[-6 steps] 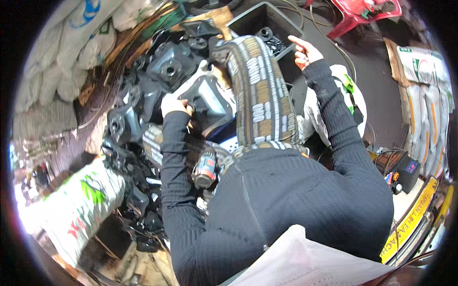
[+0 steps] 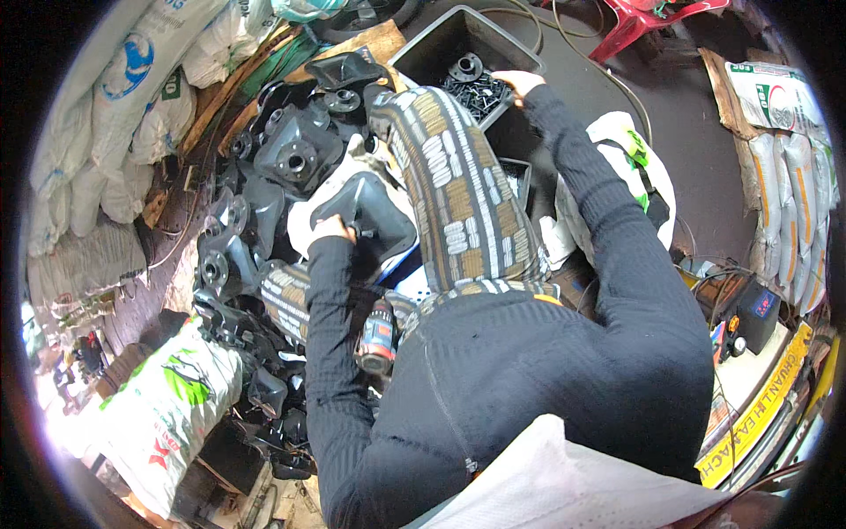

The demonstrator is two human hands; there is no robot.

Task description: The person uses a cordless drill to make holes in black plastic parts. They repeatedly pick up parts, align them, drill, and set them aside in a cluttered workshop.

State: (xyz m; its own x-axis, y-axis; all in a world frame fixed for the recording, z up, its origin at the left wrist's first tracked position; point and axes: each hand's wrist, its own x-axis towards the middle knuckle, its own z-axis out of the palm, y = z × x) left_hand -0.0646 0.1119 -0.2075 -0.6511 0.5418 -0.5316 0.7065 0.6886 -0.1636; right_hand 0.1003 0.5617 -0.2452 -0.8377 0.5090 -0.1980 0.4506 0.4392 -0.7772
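My left hand (image 2: 330, 231) is closed on the near edge of a black moulded plastic part (image 2: 374, 207) with a flared, squarish shape, resting on white cloth across my lap. Its gripping fingertips are partly hidden. Out at the far right, my right hand (image 2: 522, 85) reaches over the rim of a grey bin (image 2: 529, 55), fingers stretched toward the dark screws (image 2: 480, 95) inside. Nothing shows in those fingers. A round black flanged piece (image 2: 466, 67) lies on the screws. Beside my left forearm sits a red and black power tool (image 2: 377, 337), partly hidden.
Many similar black parts (image 2: 295, 159) are heaped to my left. White sacks (image 2: 115, 123) stand behind them. A small tray (image 2: 518, 176) and a white and green bag (image 2: 621, 167) lie right of my patterned leg. A red plastic chair (image 2: 626, 26) is at the far right.
My right hand has moved left and down to the bin's edge; its raised pointing finger is now lowered toward the screws. The left hand still holds the black part. The whole view has shifted slightly.
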